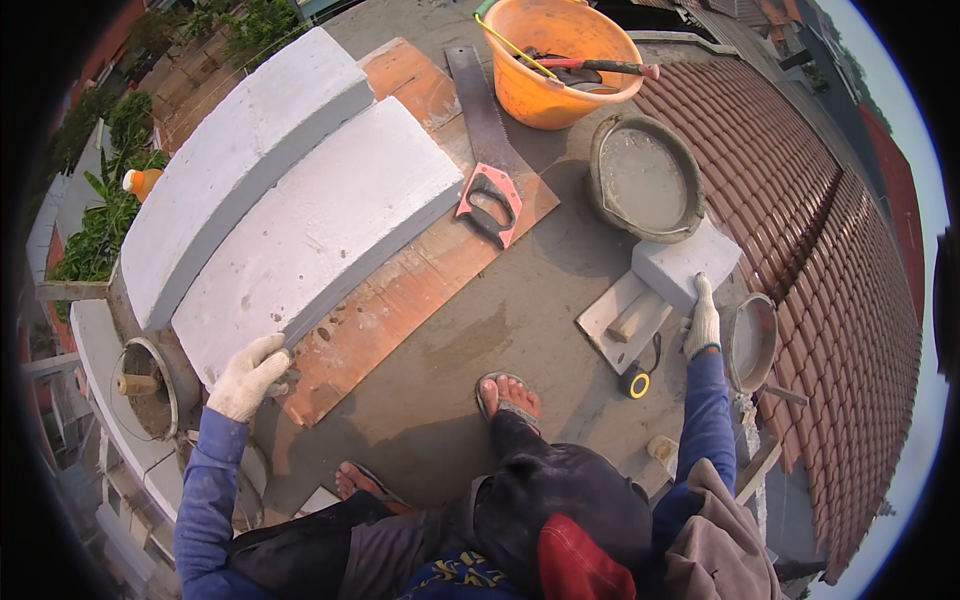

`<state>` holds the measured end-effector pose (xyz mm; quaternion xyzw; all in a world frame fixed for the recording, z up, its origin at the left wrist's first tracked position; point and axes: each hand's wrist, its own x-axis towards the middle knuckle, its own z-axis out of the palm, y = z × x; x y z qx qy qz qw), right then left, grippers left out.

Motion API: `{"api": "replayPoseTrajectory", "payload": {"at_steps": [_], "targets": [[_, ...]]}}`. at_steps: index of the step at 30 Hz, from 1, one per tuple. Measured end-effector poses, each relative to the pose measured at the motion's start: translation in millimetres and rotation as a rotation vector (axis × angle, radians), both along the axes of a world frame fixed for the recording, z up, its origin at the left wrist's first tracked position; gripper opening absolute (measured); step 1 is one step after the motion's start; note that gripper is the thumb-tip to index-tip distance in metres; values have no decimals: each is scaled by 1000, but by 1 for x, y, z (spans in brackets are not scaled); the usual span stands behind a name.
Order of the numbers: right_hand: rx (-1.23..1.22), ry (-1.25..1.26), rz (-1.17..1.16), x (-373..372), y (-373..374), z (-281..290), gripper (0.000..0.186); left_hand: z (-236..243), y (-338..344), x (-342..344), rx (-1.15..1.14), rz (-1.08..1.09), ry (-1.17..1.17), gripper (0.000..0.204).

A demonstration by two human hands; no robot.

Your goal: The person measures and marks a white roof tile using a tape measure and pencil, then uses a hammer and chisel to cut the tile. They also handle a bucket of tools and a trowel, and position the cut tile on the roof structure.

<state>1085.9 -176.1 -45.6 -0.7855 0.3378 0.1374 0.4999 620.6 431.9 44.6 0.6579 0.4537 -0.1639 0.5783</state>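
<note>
Left hand: gloved, left of centre in the lower half; the left hand (250,380) touches the near corner of the front curved block (320,230), fingers bent; whether it grips cannot be told.
Right hand: gloved, right of centre; the right hand (704,325) grasps the small block (688,262) at its near edge, one digit extended over its face.
Curved blocks: upper left; the front curved block lies beside the rear curved block (245,160), both white, the front one partly on a wooden board (385,325).
Small block: white, right of centre, just below a round tub (601,195) of grey slurry.
Saw: top centre; a handsaw (490,140) with a red and black handle, lying on the wooden board.
Orange bucket: top centre; the orange bucket (535,100) contains a red-handled tool (610,67).
Below the small block: a flat float (603,335) with a wooden handle, and a black-and-yellow tape measure (634,382).
Right side: brown roof tiles (770,150).
</note>
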Motion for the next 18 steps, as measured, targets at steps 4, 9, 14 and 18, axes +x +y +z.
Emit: {"api": "replayPoseTrajectory", "payload": {"at_steps": [4,9,14,18], "targets": [[-112,-228,-75,-2,-15,-19,65,-1,3,2,21,-48,-11,78],[-236,-135,-42,-62,-9,68,74,15,14,-16,29,35,-19,79],[-79,-277,-113,-92,-38,103,73,19,15,-17,9,45,9,77],[372,-280,-198,-74,6,141,59,9,9,-2,-73,22,-21,77]]}}
